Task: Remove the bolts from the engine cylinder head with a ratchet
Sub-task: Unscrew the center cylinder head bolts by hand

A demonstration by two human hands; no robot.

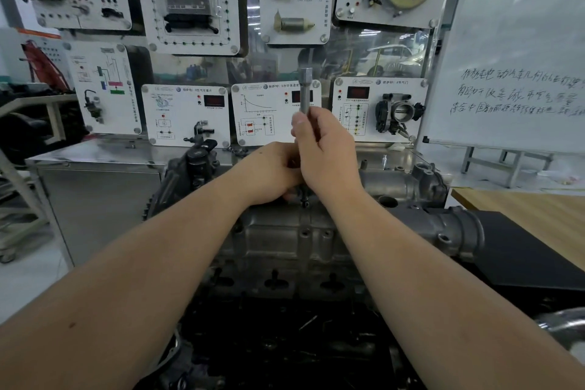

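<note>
At the centre of the frame the right hand (326, 152) is wrapped around the ratchet (305, 92), whose metal handle stands upright above the fist. Just left of it and touching it, the left hand (269, 172) curls down at the tool's base; what its fingers hold cannot be told. Both sit on top of the grey engine cylinder head (285, 241), which fills the lower middle. Training display panels (186, 114) line the wall behind, and a whiteboard (519, 51) stands at upper right.

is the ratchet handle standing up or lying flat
Standing up. The ratchet handle rises nearly vertical out of the right hand, above the cylinder head. The left hand hides its lower end.
</note>
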